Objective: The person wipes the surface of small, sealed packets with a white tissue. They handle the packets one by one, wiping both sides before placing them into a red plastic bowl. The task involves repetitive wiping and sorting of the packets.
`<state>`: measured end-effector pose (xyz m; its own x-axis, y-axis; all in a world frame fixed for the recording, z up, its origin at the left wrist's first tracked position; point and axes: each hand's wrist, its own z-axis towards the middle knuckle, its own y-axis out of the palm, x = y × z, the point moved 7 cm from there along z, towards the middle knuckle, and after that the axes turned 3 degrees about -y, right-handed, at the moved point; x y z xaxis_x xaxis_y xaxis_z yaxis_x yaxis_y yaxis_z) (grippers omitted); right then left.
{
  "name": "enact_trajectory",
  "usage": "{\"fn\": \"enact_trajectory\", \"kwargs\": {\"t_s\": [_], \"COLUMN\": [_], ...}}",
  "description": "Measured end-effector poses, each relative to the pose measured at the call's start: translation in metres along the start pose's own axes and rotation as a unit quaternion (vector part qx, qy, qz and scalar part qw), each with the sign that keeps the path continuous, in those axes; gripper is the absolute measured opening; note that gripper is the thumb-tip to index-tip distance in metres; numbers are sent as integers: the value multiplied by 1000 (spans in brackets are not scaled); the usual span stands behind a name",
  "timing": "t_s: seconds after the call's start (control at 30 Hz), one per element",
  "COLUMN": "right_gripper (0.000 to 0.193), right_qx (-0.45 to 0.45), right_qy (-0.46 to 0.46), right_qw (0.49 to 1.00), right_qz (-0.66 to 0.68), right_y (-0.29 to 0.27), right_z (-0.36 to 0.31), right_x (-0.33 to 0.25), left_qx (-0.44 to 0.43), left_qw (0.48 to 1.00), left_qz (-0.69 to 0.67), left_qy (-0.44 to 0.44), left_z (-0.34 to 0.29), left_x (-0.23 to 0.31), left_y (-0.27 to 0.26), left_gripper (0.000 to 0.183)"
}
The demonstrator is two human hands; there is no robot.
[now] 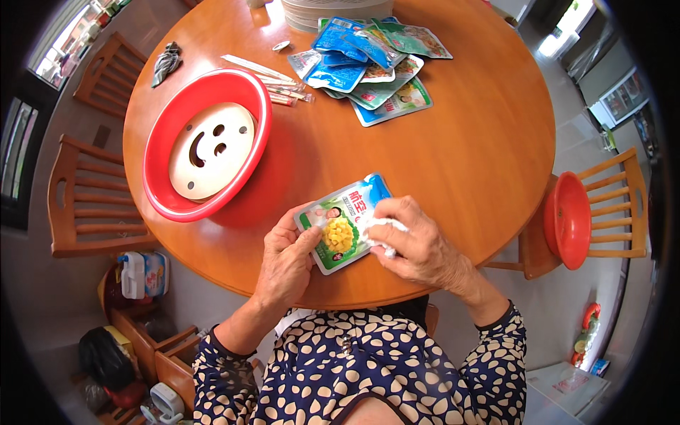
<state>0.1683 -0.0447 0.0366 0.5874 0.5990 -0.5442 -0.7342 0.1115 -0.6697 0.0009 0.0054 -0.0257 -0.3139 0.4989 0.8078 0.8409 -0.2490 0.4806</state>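
Left hand (287, 261): pinches the packet's left edge, thumb on top.
Right hand (423, 244): closed around a crumpled white tissue (387, 228), against the packet's right side.
Packet (340, 239): slanted between both hands, over the wooden table's (474, 163) near edge.
Wiping: seems the work in hand; light, flat strokes and a steady left grip should keep the film uncreased.
Print: bold red characters, yellow-chunk picture; smaller lettering is too fine to tell.

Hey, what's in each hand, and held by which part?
Left hand: the food pouch, by its left edge. Right hand: a crumpled white wipe, bunched in the fingers; which part can't be told.
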Motion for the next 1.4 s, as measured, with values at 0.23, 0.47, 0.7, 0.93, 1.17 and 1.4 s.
{"fn": "enact_trajectory", "kwargs": {"t_s": [0.23, 0.47, 0.7, 0.93, 1.17, 1.4], "right_gripper": [20, 22, 13, 23, 25, 15], "right_qx": [-119, -28, -98, 17, 20, 26], "right_qy": [-40, -73, -54, 19, 49, 100], "right_qw": [992, 997, 992, 999, 998, 995], "right_qz": [-26, -1, -61, -48, -16, -5], "right_y": [6, 34, 29, -7, 9, 7], "right_z": [-12, 9, 8, 14, 24, 42], "right_x": [-13, -32, -31, -10, 21, 45], "left_qx": [20, 11, 15, -16, -26, -18], "left_qw": [1000, 998, 999, 1000, 999, 999], "left_qz": [0, -44, -25, 13, 16, 20], "left_qy": [-21, -32, -38, -23, -17, -32], "left_z": [-2, -1, -2, 1, 2, 3], "left_x": [3, 0, 4, 2, 3, 4], "left_y": [1, 1, 3, 2, 2, 2], "left_gripper": [31, 32, 32, 33, 33, 32]}}
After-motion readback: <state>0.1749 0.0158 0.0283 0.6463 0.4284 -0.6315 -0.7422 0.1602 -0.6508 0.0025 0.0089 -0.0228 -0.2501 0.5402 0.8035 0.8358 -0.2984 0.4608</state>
